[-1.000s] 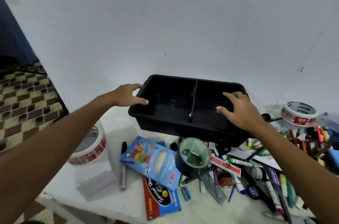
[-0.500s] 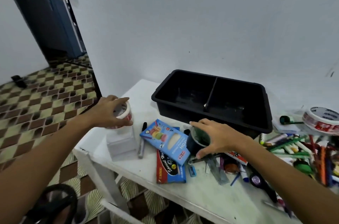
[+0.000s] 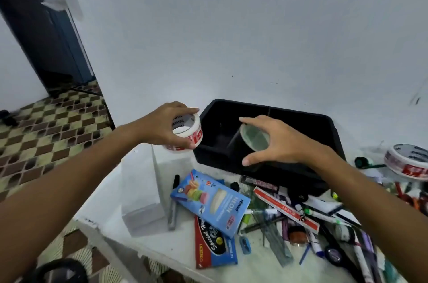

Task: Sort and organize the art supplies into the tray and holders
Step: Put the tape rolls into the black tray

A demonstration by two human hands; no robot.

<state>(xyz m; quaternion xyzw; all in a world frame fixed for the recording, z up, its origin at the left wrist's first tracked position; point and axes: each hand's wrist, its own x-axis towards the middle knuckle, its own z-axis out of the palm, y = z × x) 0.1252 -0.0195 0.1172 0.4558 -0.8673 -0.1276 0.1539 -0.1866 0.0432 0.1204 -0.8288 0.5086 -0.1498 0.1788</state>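
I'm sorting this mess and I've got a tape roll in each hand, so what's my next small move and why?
Probably lower the black tape roll in your right hand into the black tray. It already hangs over the tray's open left compartment, while your left hand holds the white tape roll just outside the rim.

Your way into the black tray (image 3: 328, 127) at frame centre is open from above; both compartments look bare. Your left hand (image 3: 159, 128) with its white tape roll (image 3: 188, 133) crowds the tray's left corner, your right hand (image 3: 275, 141) with the dark roll (image 3: 251, 141) hangs over the left compartment. Lower right, the table (image 3: 111, 194) is choked with pens (image 3: 324, 215) and boxes (image 3: 210, 201). A clear box (image 3: 141, 190) blocks the lower left.
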